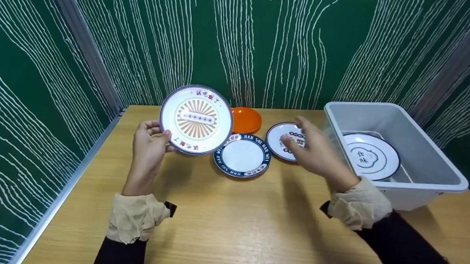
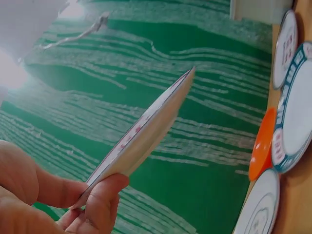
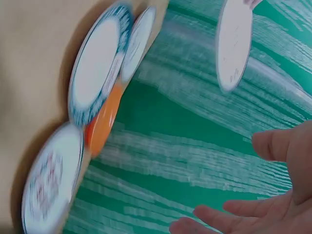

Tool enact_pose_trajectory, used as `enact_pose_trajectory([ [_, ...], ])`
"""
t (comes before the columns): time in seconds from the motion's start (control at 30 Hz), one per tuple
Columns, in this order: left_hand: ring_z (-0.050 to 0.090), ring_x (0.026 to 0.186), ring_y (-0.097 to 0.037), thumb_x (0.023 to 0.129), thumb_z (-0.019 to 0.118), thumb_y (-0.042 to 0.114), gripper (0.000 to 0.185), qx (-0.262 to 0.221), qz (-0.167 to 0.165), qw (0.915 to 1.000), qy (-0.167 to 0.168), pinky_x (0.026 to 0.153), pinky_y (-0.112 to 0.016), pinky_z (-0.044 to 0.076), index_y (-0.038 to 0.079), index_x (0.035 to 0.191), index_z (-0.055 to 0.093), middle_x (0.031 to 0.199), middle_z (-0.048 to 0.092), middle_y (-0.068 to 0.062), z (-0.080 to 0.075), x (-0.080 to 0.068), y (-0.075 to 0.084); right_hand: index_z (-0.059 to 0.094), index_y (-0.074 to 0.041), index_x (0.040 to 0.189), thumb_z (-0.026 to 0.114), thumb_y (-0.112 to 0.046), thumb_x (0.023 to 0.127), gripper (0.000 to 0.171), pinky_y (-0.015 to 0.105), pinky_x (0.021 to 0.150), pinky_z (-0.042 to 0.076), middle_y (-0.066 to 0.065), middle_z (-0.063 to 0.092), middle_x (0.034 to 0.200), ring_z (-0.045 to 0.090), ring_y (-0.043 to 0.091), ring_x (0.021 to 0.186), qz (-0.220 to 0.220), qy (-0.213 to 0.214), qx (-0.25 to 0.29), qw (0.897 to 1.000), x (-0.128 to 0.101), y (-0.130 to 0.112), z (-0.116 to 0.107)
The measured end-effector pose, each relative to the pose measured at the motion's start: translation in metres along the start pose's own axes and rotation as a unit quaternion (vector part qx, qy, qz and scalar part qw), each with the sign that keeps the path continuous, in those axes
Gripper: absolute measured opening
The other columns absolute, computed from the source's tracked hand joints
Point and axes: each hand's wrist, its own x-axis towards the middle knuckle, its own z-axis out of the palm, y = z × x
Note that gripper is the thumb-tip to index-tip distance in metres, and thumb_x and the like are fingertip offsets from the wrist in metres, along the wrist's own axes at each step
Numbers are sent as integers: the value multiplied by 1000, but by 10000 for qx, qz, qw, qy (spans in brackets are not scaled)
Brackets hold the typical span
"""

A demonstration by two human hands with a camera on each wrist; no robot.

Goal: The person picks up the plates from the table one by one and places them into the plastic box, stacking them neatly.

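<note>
My left hand [image 1: 148,156] pinches the rim of a white plate [image 1: 195,122] with a striped sunburst in its middle and red characters near the edge. It is raised off the table and tilted, its face toward the head camera. In the left wrist view the same plate [image 2: 141,129] shows edge-on between thumb and fingers. My right hand [image 1: 317,151] holds nothing; its fingers are spread above the table, in front of a white plate with a red pattern [image 1: 276,139], partly covering it in the head view. No contact between that hand and the plate is visible.
A plate with a dark lettered rim [image 1: 244,156] and an orange plate [image 1: 247,120] lie on the wooden table [image 1: 223,226]. Another white plate [image 2: 261,204] shows in the left wrist view. At right, a grey bin [image 1: 419,187] contains a white plate [image 1: 377,152]. A green wall stands behind.
</note>
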Motion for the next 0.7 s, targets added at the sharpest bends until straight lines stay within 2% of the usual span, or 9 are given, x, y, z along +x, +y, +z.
enact_pose_trajectory([
  [0.13, 59, 85, -19, 100, 56, -6, 35, -526, -42, 9985, -171, 62, -23, 57, 1, 132, 42, 116, 50, -15, 17, -7, -7, 25, -9, 161, 59, -48, 102, 79, 54, 110, 46, 20, 43, 155, 46, 39, 138, 300, -381, 786, 9957, 3, -10, 21],
  [0.27, 61, 86, -21, 99, 55, -9, 35, -1156, -35, 9925, -387, 63, -27, 60, -1, 131, 41, 116, 50, -18, 33, -17, -10, 30, -11, 160, 57, -53, 102, 77, 45, 109, 49, 15, 46, 154, 49, 32, 138, 608, -550, 1659, 9827, 4, -16, 39],
  [0.37, 62, 90, -24, 99, 55, -10, 37, -1399, -50, 9887, -545, 68, -32, 63, -1, 132, 41, 118, 49, -18, 44, -26, -11, 35, -6, 157, 54, -49, 104, 71, 40, 107, 50, 15, 50, 148, 53, 31, 134, 718, -544, 2509, 9638, 5, -17, 48],
  [0.5, 62, 89, -23, 99, 56, -8, 38, -1437, -152, 9879, -556, 69, -30, 62, 1, 133, 41, 119, 50, -18, 54, -37, -11, 35, -2, 155, 56, -41, 105, 66, 34, 102, 54, 17, 55, 138, 58, 32, 127, 882, -534, 3740, 9217, 7, -19, 59],
  [0.6, 61, 86, -22, 100, 56, -8, 37, -1535, -227, 9864, -540, 67, -27, 60, 1, 132, 40, 119, 48, -18, 62, -45, -15, 38, -1, 152, 55, -38, 106, 62, 32, 99, 55, 19, 55, 133, 61, 31, 122, 1015, -477, 4319, 8949, 8, -20, 65],
  [0.7, 60, 85, -21, 99, 57, -8, 36, -1746, -325, 9823, -590, 67, -25, 59, 1, 131, 41, 119, 48, -17, 74, -54, -21, 41, 0, 149, 52, -30, 108, 51, 32, 98, 56, 21, 56, 129, 64, 29, 116, 1179, -316, 4685, 8750, 7, -20, 68],
])
